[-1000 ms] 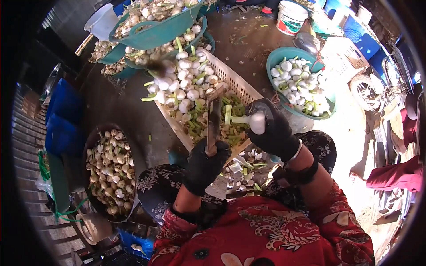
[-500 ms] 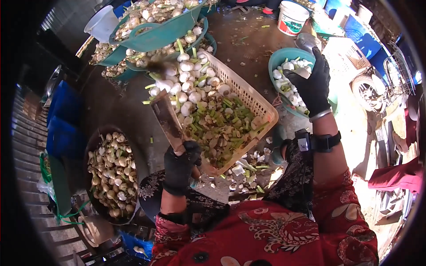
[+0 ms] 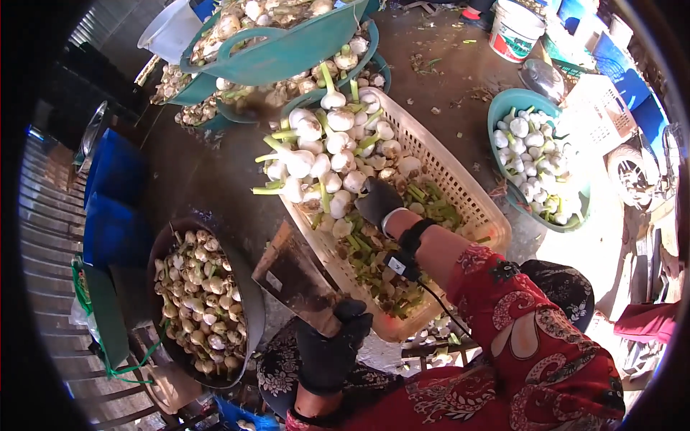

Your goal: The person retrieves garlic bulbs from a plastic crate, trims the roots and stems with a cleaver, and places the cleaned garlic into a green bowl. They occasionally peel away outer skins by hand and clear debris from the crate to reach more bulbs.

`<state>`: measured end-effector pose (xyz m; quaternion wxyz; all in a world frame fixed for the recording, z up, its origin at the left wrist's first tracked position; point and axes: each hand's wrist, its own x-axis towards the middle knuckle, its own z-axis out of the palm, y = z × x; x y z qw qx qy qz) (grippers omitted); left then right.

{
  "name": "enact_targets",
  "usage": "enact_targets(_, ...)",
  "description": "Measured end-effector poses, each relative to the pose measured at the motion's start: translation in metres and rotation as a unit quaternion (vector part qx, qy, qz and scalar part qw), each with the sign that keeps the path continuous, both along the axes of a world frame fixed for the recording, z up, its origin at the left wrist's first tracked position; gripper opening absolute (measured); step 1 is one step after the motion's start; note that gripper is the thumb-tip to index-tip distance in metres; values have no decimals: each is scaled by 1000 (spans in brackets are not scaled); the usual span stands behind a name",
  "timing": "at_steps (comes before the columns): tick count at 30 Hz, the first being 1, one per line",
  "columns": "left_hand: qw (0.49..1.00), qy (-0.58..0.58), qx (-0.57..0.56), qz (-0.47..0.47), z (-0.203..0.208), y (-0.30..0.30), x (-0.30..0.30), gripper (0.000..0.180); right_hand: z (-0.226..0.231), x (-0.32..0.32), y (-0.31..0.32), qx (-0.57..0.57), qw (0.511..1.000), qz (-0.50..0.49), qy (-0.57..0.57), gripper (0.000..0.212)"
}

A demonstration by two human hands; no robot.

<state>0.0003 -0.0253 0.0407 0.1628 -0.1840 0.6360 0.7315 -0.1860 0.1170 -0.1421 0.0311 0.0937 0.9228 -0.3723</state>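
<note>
**White bulbs, black gloves: reaching for the next one to trim**

Black-gloved, the right hand (image 3: 379, 203) reaches down into the long slatted plastic basket (image 3: 460, 188), among the untrimmed garlic bulbs (image 3: 323, 154) heaped at its far end with green stalks still on. Its fingers curl downward into the pile; whether they have closed on a bulb cannot be told, since the fingertips are buried among bulbs and cut stalk pieces (image 3: 374, 258). The left hand (image 3: 332, 352), also gloved, is clamped on the handle of a broad cleaver (image 3: 293, 276), blade raised and tilted up to the left, clear of the basket.

By the look of it, this is the picking-up step: one bulb is being chosen while the blade waits. The next move would call for a firm hold on a single bulb by its head, lifting it free of the tangled stalks and bringing it well clear of the gloved fingers before the blade comes near.

To the left a dark round tub (image 3: 248, 287) holds brownish trimmed pieces; to the right a teal basin (image 3: 503, 108) holds clean white bulbs. More teal basins at the top are cut off by the rim, and the cleaver's handle is hidden inside the fist.
</note>
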Motion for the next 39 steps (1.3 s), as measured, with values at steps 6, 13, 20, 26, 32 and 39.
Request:
enact_targets(6,998,-15,26,57,-10,2,-5,15,-19,-32,-3,-3,999,-5,-47,34)
enact_targets(13,996,37,-78,-19,-19,-3,-3,18,47,51,59,-706,683,57,-178,48)
enact_targets(20,921,268,-255,-119,-32,11,4,19,150,173,96,-654,743,127,-67,63)
enact_targets(26,724,467,-441,-253,9,40,32,20,167,216,108,-440,875,186,79,74)
enact_targets(32,688,459,-490,-276,18,39,51,20,166,239,113,-383,878,241,157,73)
enact_targets(39,700,472,-462,-272,29,44,61,18,173,246,107,-175,890,254,335,63)
